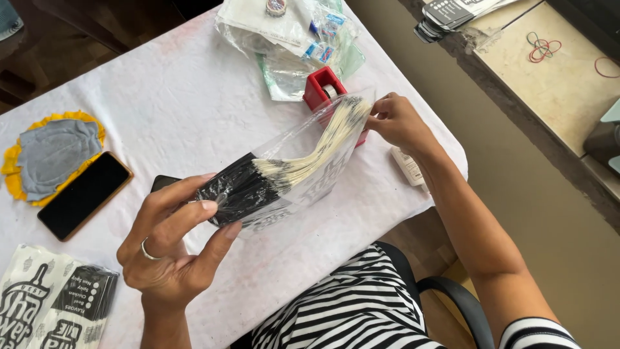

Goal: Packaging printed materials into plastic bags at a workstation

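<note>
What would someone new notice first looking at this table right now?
Probably the clear plastic bag stretched between both hands mid-table, holding a fanned stack of black-and-cream paper sleeves. The left hand pinches its dark end, the right hand its pale end. Just behind sits a red tape dispenser, and a black phone lies at the table's left.

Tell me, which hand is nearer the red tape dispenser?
Right. The right hand pinches the bag's end right beside the red tape dispenser; the left hand grips the far end.
</note>
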